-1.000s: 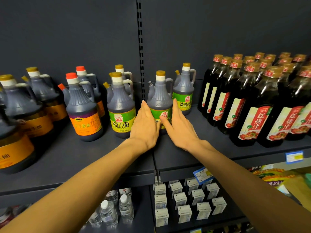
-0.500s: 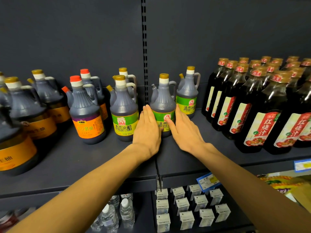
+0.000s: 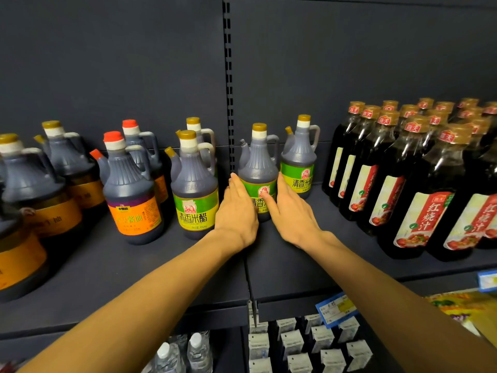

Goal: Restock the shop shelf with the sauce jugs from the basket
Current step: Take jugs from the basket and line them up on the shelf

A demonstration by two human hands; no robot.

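Bare shelf (image 3: 282, 267) lies open in front; green-label jugs (image 3: 195, 195) and red-label bottles (image 3: 419, 211) flank it.

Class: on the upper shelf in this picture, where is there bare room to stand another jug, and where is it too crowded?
Bare shelf lies in front of the green-label jug between the hands, and between the rear green-label jug and the dark bottles. The orange-label jugs on the left and those bottles stand packed.

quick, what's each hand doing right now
Left hand: open, straight fingers against the green-label jug.
Right hand: open, straight fingers against the same jug.
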